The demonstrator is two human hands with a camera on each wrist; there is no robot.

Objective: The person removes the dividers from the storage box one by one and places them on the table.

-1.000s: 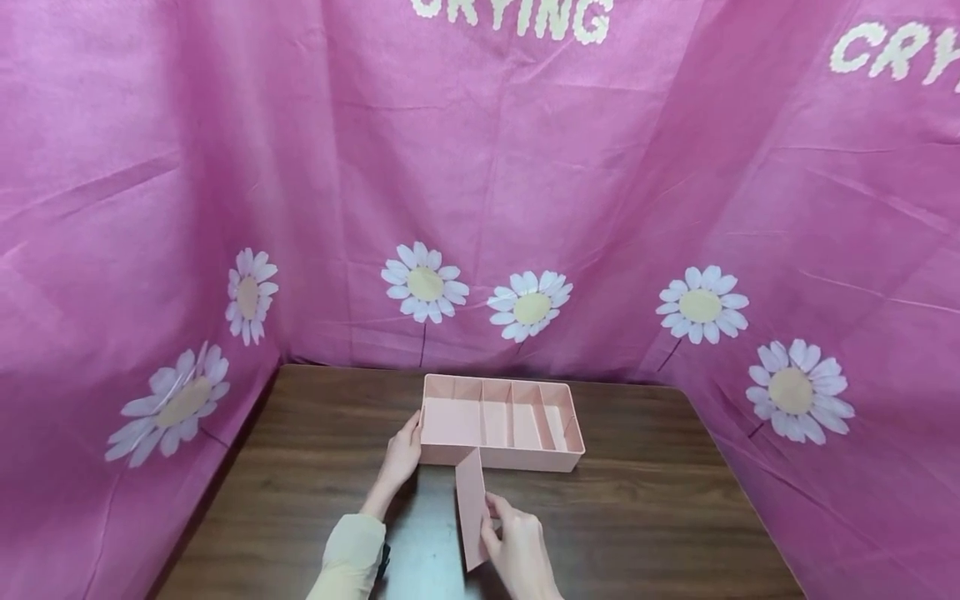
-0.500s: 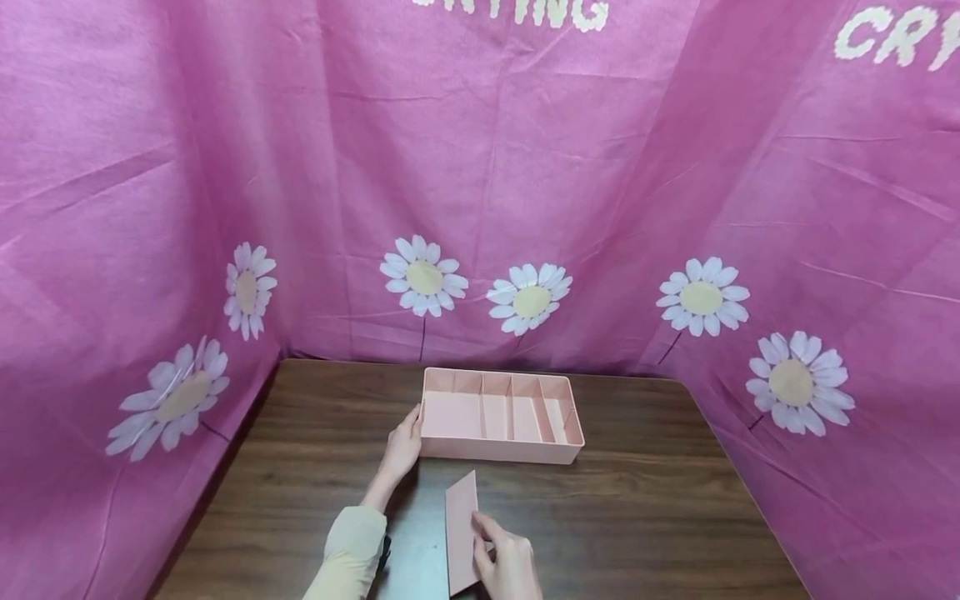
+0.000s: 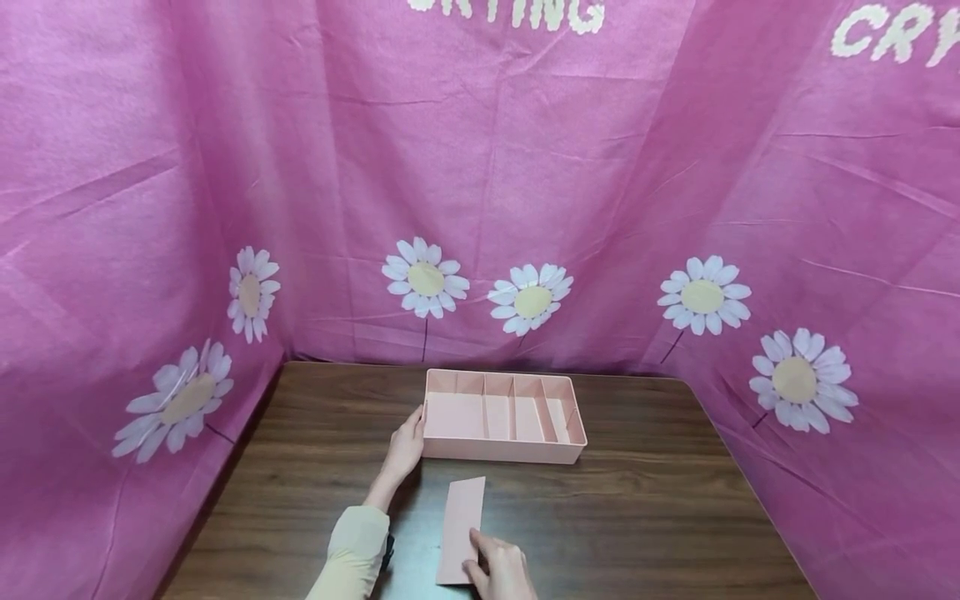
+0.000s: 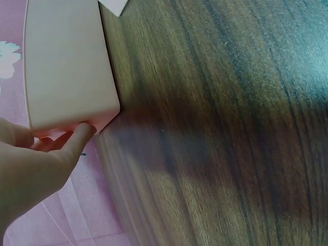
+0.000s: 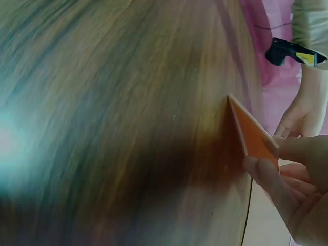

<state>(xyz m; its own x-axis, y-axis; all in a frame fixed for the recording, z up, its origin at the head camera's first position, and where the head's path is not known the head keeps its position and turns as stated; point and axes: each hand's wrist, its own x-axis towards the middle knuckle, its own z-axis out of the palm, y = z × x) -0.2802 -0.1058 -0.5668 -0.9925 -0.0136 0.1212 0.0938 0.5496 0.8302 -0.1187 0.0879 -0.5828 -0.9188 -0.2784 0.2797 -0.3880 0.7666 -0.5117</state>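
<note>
Leftward from the right grip [image 3: 502,572] extends the pink panel [image 3: 459,529] it pinches.

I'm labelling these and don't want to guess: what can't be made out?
Head view: wrist of the right hand, cut off by the bottom edge.
Head view: middle lettering, cut off by the top edge.
Left wrist view: inside of the box, hidden by its wall.
Right wrist view: part of the left hand, hidden by the right hand.
</note>
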